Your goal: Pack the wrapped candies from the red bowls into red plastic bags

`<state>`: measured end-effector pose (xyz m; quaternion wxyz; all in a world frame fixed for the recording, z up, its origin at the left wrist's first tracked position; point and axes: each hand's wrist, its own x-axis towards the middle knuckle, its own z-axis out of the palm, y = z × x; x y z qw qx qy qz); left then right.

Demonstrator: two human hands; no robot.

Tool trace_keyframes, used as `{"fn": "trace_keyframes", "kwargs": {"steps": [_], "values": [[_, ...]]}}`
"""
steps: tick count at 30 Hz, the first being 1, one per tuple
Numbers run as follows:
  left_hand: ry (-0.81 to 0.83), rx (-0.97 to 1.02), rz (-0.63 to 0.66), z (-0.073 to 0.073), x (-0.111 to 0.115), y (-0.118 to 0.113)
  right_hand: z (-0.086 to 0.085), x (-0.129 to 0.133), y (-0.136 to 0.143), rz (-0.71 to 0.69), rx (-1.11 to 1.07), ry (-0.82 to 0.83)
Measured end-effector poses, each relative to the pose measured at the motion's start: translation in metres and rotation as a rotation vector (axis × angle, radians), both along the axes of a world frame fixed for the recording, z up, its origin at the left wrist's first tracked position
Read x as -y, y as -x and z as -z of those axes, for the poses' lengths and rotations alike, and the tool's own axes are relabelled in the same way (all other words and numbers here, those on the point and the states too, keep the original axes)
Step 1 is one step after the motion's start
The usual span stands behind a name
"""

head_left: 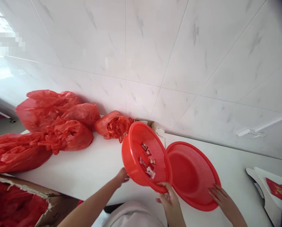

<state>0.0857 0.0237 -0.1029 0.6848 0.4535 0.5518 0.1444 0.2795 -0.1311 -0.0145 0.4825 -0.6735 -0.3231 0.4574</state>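
Note:
A red plastic basket (131, 157) is tilted up off the white table, with several small wrapped pieces (150, 172) inside it. My left hand (122, 177) holds its lower left side, fingertips partly hidden behind it. With thumb and fingers, my right hand (167, 196) grips the rim at the lower right. Just right of it, a second red basket (184, 173) has only its bare bottom and mesh wall showing. Another person's hand (221, 197) rests on that basket's right rim.
Several red plastic bags (67, 134) stand along the wall on the left of the table (103, 164). A torn cardboard box (58, 205) of red plastic is at the lower left. Behind the tilted basket is a small carton (153, 126). A white chair-like object (263, 186) stands far right.

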Motion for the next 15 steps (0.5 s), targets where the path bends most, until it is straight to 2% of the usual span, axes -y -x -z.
{"fn": "trace_keyframes", "kwargs": {"steps": [3, 5, 7, 10, 15], "values": [[-0.04, -0.179, -0.125, 0.005, -0.039, 0.036, 0.024, 0.004, -0.01, -0.057, 0.124, 0.087], [-0.125, -0.245, -0.174, 0.003, -0.066, 0.045, 0.037, 0.006, -0.018, -0.052, 0.229, 0.127], [-0.219, -0.276, -0.176, 0.0, -0.091, 0.042, 0.05, 0.007, -0.027, -0.023, 0.332, 0.163], [-0.335, -0.303, -0.145, -0.004, -0.121, 0.025, 0.076, 0.014, -0.037, 0.041, 0.464, 0.225], [-0.376, -0.338, -0.103, -0.007, -0.155, 0.002, 0.121, 0.038, -0.05, 0.08, 0.57, 0.368]]}}
